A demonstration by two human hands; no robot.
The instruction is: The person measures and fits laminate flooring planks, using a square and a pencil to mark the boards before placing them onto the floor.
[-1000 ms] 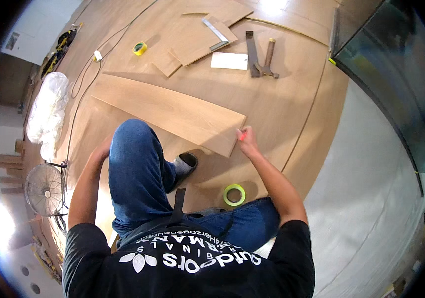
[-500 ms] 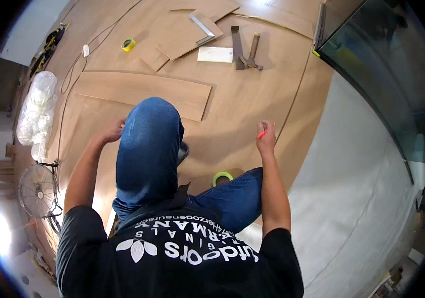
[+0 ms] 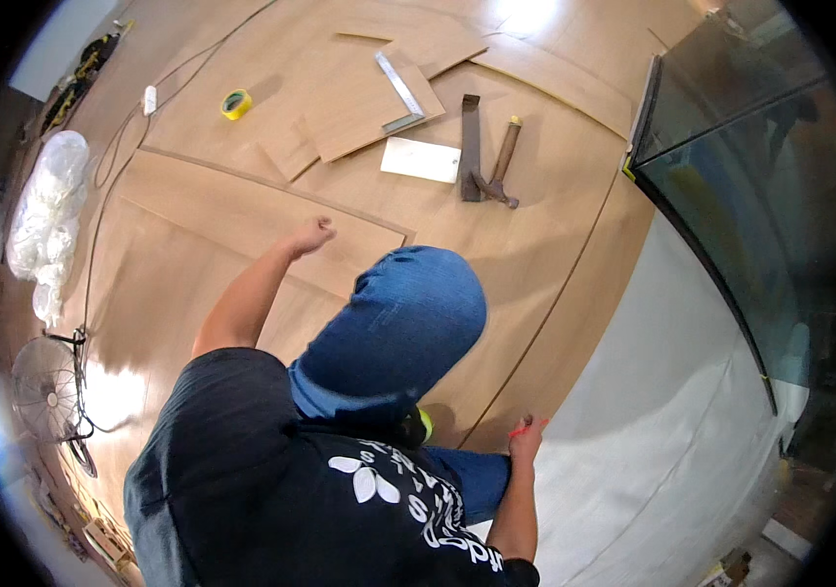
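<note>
My left hand point(image 3: 312, 237) hovers over a long flat wooden board point(image 3: 213, 201), its fingers curled; what they hold, if anything, is hidden. My right hand point(image 3: 528, 437) is closed around a thin red stick-like thing point(image 3: 518, 431), too small to tell its kind. That hand is low on the right, beside my bent leg in jeans point(image 3: 408, 313). Part of a yellow-green tape roll point(image 3: 425, 424) peeks out past the leg. Beyond the knee lie a hammer point(image 3: 504, 164), a dark metal bar point(image 3: 471, 147) touching it, and a white rectangular piece point(image 3: 420, 159).
A metal square point(image 3: 398, 90) rests on wooden panels point(image 3: 340, 132) farther off. A yellow tape roll point(image 3: 236, 105), a cable point(image 3: 117, 176), bundled clear plastic point(image 3: 49, 215) and a fan point(image 3: 46, 391) stand leftward. Right, a dark glass panel point(image 3: 731, 215) rises beside white sheeting point(image 3: 653, 391).
My left hand has moved right and out over the board. The right hand, with the red thing, is lower in view. My knee has shifted right as the view and body turned.
</note>
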